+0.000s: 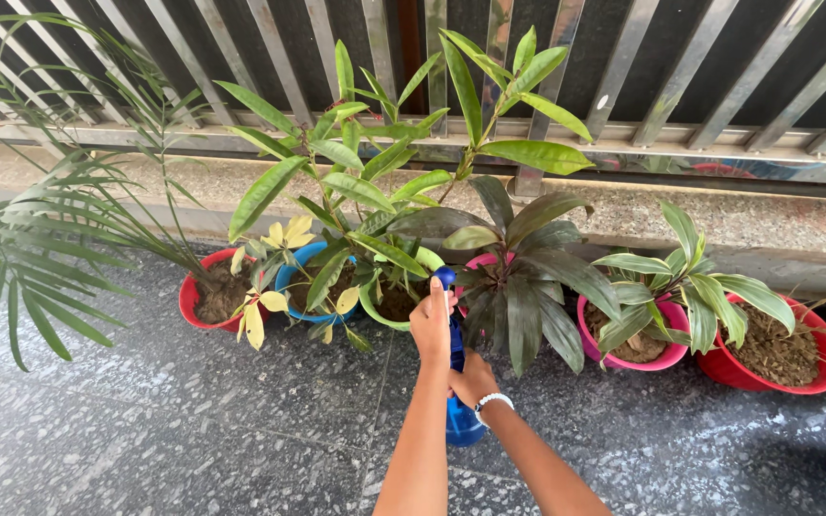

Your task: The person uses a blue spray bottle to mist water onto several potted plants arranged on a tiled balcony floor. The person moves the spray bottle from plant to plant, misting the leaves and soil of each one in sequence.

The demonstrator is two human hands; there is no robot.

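The blue spray bottle (458,401) looks rigid, light plastic, perhaps slippery when wet. Left hand (431,323) fingers wrap its top; right hand (473,379) fingers clasp the body just below.

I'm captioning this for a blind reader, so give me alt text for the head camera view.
Two bare hands hold a blue spray bottle before a row of potted plants: the left hand at its top, the right hand around its body. Red, blue, green and pink pots stand on speckled floor below a metal railing.
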